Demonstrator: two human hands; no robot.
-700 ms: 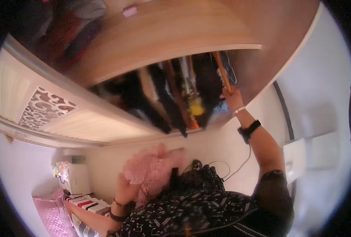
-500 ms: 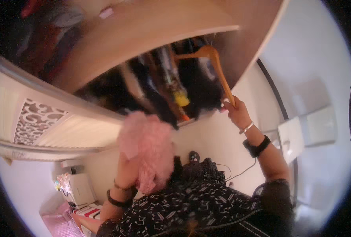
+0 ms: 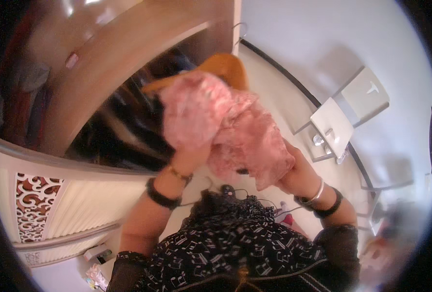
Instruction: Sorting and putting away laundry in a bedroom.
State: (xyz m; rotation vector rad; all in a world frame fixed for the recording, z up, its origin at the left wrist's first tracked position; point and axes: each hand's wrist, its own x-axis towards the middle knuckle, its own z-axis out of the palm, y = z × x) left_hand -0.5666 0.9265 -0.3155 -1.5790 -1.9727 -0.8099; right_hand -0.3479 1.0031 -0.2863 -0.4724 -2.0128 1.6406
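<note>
A bunched pink cloth garment hangs in front of me, blurred by motion. My left hand is closed on its left side, the fingers mostly hidden in the folds. A wooden clothes hanger rises behind the garment, its metal hook at the top and one arm pointing left. The hanger's other arm runs down behind the cloth toward my right hand. The pink garment drapes over that hand and covers its fingers; it appears to be still closed on the hanger's lower end.
An open wardrobe with dark hanging clothes stands ahead on the left. Its cream, carved door is at the left. A white chair stands by the wall on the right. Cables lie on the floor near my feet.
The hanger has moved left and nearer the garment. My left hand has lifted the pink garment up and right, over the hanger and my right hand. The view has turned right.
</note>
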